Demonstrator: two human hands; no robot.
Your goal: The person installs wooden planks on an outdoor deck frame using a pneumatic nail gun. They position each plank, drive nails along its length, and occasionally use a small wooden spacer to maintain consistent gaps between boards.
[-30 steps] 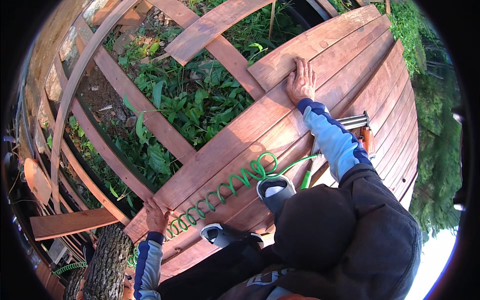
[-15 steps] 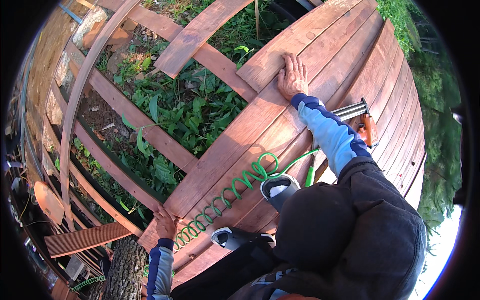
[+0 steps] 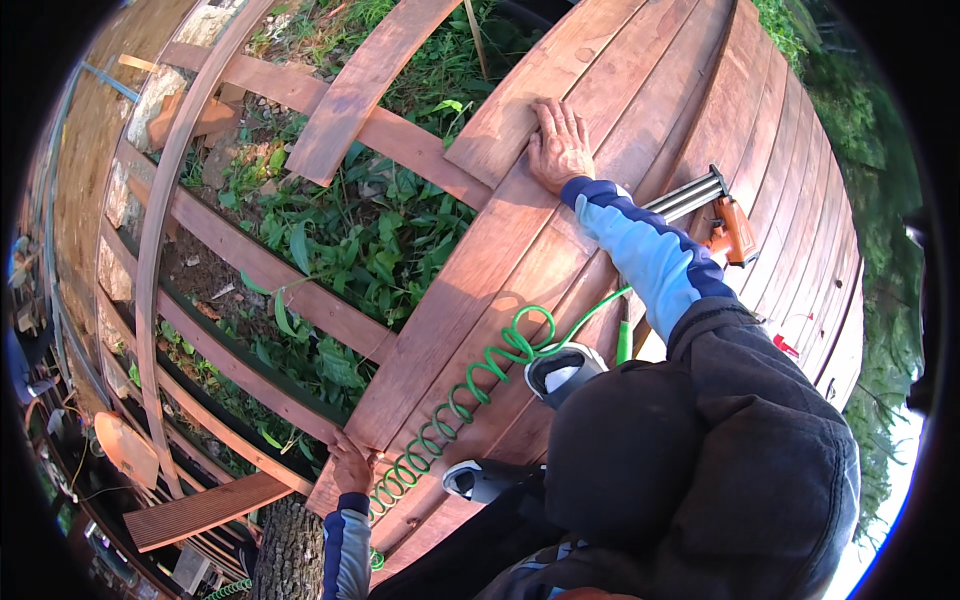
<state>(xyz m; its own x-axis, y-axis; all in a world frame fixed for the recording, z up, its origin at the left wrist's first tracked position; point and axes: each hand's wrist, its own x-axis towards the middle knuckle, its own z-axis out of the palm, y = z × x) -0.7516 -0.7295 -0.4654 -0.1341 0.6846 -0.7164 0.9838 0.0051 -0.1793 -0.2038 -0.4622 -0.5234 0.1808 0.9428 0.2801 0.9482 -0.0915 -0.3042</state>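
Observation:
My right hand (image 3: 560,150) lies flat with its fingers stretched on the reddish-brown deck boards (image 3: 500,250), by the end joint between two of them. At the near left end of the outermost board, my left hand (image 3: 352,465) grips the corner, thumb against the wood; part of its fingers is hard to make out. Beside my right forearm lies an orange nail gun (image 3: 737,232) with a metal magazine, partly behind the sleeve. A green coiled air hose (image 3: 450,415) runs over the boards between my hands. Near my shoe is a green-handled tool (image 3: 624,342).
Left of the decking, bare joists (image 3: 270,285) cross over weeds and soil. A loose board (image 3: 370,90) lies across them at the top. A grooved board (image 3: 215,510) and a tree trunk (image 3: 288,560) are at lower left. My shoes (image 3: 565,372) stand on the boards. A red object (image 3: 785,346) lies at right.
The view has shifted slightly, so the deck and joists sit a little differently in the picture. Both hands keep their places on the boards. The red object at right now shows more clearly.

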